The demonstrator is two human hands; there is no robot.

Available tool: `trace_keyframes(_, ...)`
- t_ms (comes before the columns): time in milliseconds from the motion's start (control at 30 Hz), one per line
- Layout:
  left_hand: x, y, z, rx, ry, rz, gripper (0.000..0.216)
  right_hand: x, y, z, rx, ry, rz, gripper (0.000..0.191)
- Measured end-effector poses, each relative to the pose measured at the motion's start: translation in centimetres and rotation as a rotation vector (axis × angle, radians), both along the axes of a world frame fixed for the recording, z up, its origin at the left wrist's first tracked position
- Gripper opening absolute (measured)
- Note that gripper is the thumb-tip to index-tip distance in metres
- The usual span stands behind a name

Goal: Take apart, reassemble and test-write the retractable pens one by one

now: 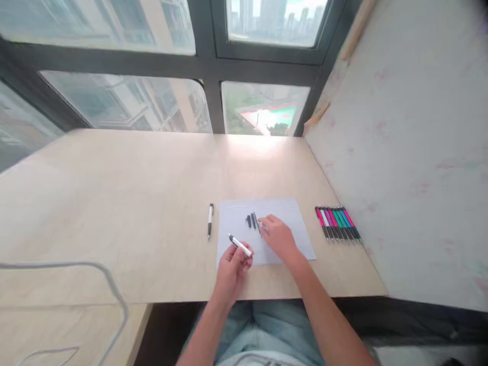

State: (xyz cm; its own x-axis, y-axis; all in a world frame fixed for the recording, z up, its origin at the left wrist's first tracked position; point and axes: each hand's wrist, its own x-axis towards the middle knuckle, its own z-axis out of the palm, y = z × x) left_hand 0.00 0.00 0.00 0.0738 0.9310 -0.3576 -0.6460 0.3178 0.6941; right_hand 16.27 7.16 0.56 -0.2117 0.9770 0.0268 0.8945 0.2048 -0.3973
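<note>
My left hand [233, 267] is closed around a white pen barrel [242, 247] with a dark end, held tilted over the near edge of the paper. On the white sheet of paper [282, 208] lie small black pen parts [250, 220] and a thin dark rod [255, 220]. Beside them, my right hand [279, 236] reaches down with its fingertips pinched together at another slim piece. What exactly is between those fingertips is too small to make out. A whole white pen with black ends [210, 222] lies left of the paper.
A row of several colored pens [338, 223] lies on the right of the wooden desk [133, 203], by the papered wall [412, 152]. A grey cable [110, 279] loops over the left front. Windows [263, 107] stand behind the desk.
</note>
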Motion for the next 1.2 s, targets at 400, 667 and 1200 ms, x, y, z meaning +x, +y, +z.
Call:
trace_keyframes(400, 0.1, 0.1, 0.6, 0.038, -0.033, -0.032, 0.018, -0.7, 1.0, -0.1, 0.005, -0.093, -0.009, 0.023)
trace_keyframes(667, 0.1, 0.2, 0.2, 0.041, -0.048, -0.023, 0.017, -0.1, 0.9, -0.4, 0.089, 0.074, -0.033, 0.02)
trace_keyframes(1200, 0.1, -0.1, -0.1, -0.001, -0.081, 0.005, 0.02, -2.0, -8.0, 1.3, -0.077, 1.065, -0.142, 0.011)
